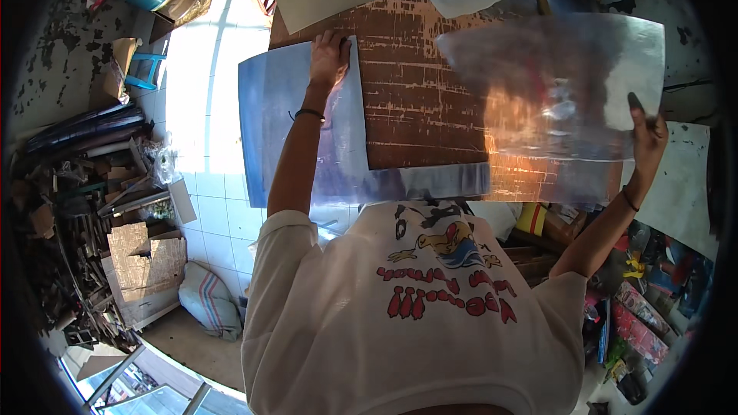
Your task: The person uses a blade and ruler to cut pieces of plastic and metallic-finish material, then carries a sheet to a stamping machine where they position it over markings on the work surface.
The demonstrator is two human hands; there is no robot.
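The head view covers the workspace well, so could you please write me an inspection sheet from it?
Surface: brown tabletop, coating worn and streaked.
Things handled: bluish sheet lying at the tabletop's left; shiny sheet held over its right side.
Clutter: scrap pile at left; assorted items at lower right.
Hands: left hand rests on the bluish sheet; right hand grips the shiny sheet's right edge.
Cables: none identifiable.
Surroundings: sunlit tiled floor, blue stool, striped sack.
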